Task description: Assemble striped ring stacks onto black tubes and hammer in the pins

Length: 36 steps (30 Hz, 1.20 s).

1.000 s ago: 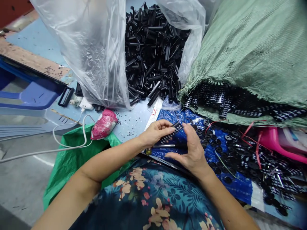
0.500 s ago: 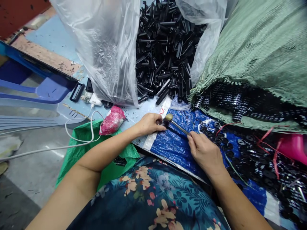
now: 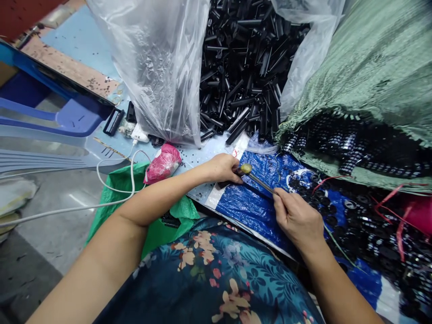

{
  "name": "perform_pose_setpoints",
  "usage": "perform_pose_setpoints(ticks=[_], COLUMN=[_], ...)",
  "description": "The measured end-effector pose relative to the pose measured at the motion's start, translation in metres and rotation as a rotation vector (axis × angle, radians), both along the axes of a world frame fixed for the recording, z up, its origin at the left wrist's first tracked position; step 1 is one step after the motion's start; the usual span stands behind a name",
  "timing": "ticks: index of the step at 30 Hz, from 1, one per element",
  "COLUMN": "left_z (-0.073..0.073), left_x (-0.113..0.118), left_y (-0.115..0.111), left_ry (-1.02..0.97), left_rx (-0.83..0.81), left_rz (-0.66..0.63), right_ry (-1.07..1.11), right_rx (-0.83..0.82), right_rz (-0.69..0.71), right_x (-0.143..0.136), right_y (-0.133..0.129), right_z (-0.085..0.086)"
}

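Observation:
My right hand (image 3: 299,218) is closed round the handle end of a small hammer-like tool (image 3: 259,181) with a thin metal shaft and a rounded yellowish head. The head rests beside the fingertips of my left hand (image 3: 222,168). Those fingers are pinched round a small black part (image 3: 224,184), mostly hidden beneath them. Under both hands lies a blue plastic sheet (image 3: 251,204) with a white edge strip.
Black plastic tubes (image 3: 239,90) fill a clear bag (image 3: 162,67) ahead. A green woven sack (image 3: 374,76) spills black parts rightward. Left are a pink bundle (image 3: 164,163), white cable (image 3: 94,204), green bag (image 3: 113,184) and blue plastic chair (image 3: 76,119).
The view has shifted a little, so the scene sits slightly further right. Both hands keep their grips, and the tool's head stays at the left fingertips.

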State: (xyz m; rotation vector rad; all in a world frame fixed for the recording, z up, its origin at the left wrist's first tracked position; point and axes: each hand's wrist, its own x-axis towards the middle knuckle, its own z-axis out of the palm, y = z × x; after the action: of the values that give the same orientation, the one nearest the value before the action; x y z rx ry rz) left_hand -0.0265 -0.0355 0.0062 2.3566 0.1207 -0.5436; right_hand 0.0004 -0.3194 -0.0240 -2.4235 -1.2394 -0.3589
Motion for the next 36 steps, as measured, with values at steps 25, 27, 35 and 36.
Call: perform_pose_setpoints(ticks=[25,27,35,36], left_z=[0.046,0.027,-0.008,-0.006], left_x=[-0.006,0.026,0.067,0.063], left_y=[0.050,0.031,0.025,0.028], left_ry=[-0.285,-0.396,-0.382,-0.413], left_rx=[0.045,0.319,0.531,0.499], left_rz=[0.177,0.228,0.218,0.247], right_ry=[0.224,0.183,0.069,0.073], right_rx=[0.068,0.209,0.032,0.001], right_rz=[0.174,-0.019,-0.641,-0.639], right_x=[0.017,0.042,0.149,0.154], right_y=[0.012,0.006,-0.016,-0.015], right_z=[0.009,0.016,0.033,0.032])
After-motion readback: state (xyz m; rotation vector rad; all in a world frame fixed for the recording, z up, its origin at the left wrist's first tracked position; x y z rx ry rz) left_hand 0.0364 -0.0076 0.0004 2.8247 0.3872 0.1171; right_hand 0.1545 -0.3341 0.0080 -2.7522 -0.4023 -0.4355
